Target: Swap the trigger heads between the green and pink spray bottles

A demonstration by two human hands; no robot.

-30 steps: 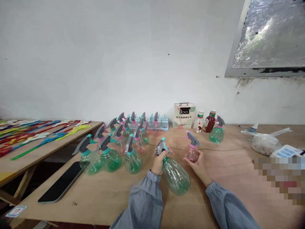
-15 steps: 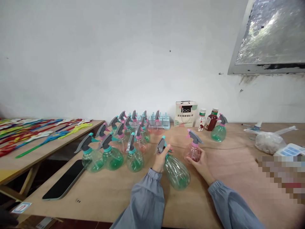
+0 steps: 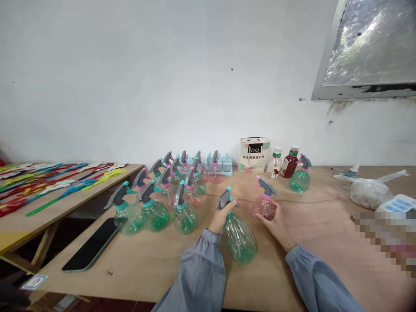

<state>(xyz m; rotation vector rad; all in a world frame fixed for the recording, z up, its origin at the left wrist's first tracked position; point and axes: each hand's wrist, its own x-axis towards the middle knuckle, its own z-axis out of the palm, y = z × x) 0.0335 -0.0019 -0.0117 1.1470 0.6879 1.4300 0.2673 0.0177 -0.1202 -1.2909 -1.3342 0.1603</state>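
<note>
My left hand (image 3: 222,218) is closed around the neck and trigger head of a green spray bottle (image 3: 241,240), which tilts with its base toward me and to the right. Around the lower body of a pink spray bottle (image 3: 264,209) my right hand (image 3: 276,223) is curled; that bottle stands upright on the table, its grey nozzle head uncovered. To the left of my hands several green and pink spray bottles (image 3: 185,219) stand grouped together. Another green spray bottle (image 3: 299,181) stands farther back on the right.
A black phone (image 3: 89,247) lies at the table's left edge. Against the wall stand a paper bag (image 3: 254,167), a white bottle (image 3: 275,164) and a dark red bottle (image 3: 289,164). A plastic bag (image 3: 370,193) lies right. Colourful hand-shaped sticks (image 3: 61,186) cover the left table.
The green bottle in my left hand has swung slightly, its base now lower and more upright. My right hand keeps its hold on the pink bottle. The view has shifted slightly.
</note>
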